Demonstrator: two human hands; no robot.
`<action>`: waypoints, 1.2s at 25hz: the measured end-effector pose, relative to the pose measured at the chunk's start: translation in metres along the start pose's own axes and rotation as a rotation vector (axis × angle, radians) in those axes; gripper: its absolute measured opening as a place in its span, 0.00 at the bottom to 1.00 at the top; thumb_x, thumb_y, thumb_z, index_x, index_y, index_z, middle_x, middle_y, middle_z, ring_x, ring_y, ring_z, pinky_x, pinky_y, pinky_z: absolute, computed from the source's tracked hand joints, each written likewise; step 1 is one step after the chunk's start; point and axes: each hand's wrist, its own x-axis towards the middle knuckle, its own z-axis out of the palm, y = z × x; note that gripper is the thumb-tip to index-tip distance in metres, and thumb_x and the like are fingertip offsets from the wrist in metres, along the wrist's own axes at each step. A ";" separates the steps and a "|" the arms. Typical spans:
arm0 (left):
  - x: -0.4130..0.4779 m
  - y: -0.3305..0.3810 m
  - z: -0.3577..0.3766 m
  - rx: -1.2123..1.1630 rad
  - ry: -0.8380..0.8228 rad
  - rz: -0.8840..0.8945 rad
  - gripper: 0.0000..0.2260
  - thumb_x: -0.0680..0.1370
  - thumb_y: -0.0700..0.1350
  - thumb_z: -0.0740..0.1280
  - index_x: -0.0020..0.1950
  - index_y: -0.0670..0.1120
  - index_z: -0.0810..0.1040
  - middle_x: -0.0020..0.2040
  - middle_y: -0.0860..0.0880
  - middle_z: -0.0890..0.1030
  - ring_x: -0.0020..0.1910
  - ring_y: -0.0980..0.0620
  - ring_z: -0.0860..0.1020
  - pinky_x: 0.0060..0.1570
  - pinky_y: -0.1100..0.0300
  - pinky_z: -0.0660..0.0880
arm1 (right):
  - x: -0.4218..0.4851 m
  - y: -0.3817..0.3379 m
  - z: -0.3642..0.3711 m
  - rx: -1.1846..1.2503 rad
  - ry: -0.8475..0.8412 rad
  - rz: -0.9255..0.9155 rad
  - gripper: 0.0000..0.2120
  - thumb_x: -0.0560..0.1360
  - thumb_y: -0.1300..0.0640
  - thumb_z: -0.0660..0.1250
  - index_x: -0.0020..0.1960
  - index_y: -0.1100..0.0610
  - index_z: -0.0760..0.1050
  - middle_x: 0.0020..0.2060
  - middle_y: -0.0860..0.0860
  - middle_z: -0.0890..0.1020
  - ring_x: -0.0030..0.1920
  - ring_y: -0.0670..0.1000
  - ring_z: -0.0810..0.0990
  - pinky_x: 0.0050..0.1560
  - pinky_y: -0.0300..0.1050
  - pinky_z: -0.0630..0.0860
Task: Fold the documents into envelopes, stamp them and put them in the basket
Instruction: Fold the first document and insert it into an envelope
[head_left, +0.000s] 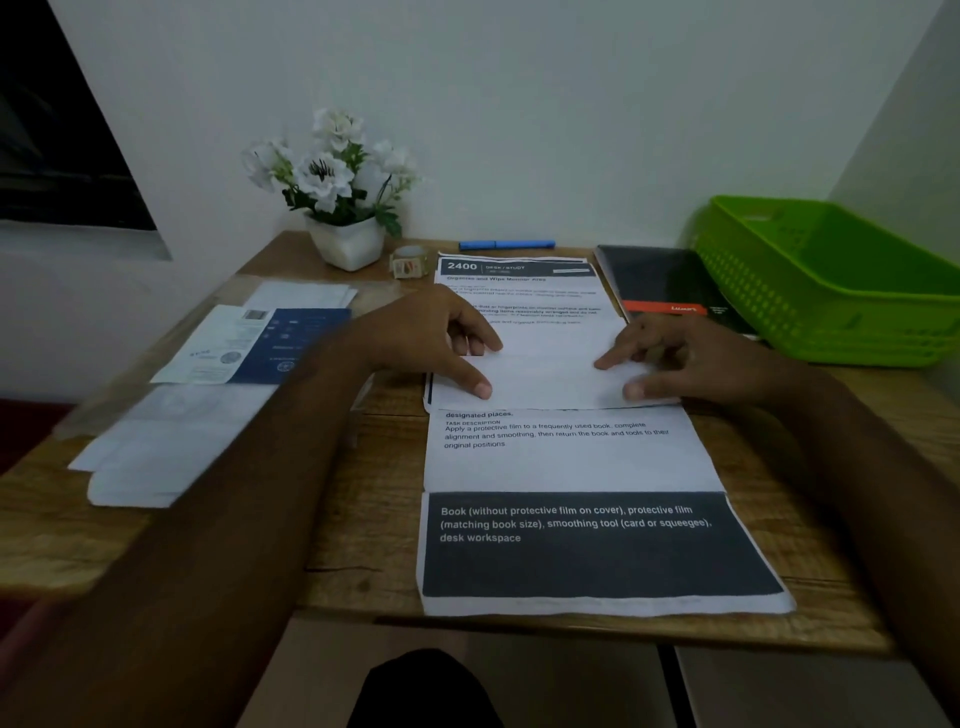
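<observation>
The near document (571, 467) on the tabletop (363, 519) reads "Apply a protective film to a frequently used book"; the sheet behind it is headed "2400 DESK / STUDY". The left hand (431, 338) and right hand (670, 358) press its folded-over flap flat, fingers spread, gripping nothing. Blurred envelopes (156, 457) lie left; the green basket (831, 291) is cut off at right.

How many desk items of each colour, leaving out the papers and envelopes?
Green: 1, basket
Blue: 1, pen
Black: 1, notebook
White: 1, flower pot
Clear: 1, tape roll
Total: 5
</observation>
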 end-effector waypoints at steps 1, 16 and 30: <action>0.001 0.000 0.000 0.003 -0.002 0.001 0.23 0.61 0.50 0.80 0.54 0.54 0.81 0.47 0.55 0.80 0.40 0.70 0.74 0.35 0.78 0.69 | 0.000 -0.001 0.001 0.022 0.010 -0.006 0.22 0.65 0.42 0.70 0.53 0.54 0.83 0.51 0.48 0.82 0.55 0.50 0.79 0.60 0.53 0.74; 0.002 0.001 0.004 -0.005 0.004 -0.006 0.21 0.62 0.50 0.79 0.52 0.56 0.80 0.47 0.60 0.79 0.44 0.61 0.74 0.37 0.78 0.69 | 0.006 -0.004 0.012 -0.098 0.061 -0.011 0.33 0.56 0.39 0.77 0.59 0.45 0.79 0.54 0.42 0.77 0.56 0.41 0.74 0.59 0.43 0.73; -0.024 0.019 0.003 -0.134 0.169 0.090 0.14 0.60 0.46 0.81 0.41 0.51 0.79 0.39 0.60 0.82 0.38 0.65 0.78 0.34 0.74 0.71 | -0.015 -0.018 0.014 -0.028 0.206 -0.085 0.27 0.60 0.51 0.83 0.56 0.47 0.77 0.54 0.41 0.81 0.55 0.43 0.79 0.54 0.43 0.77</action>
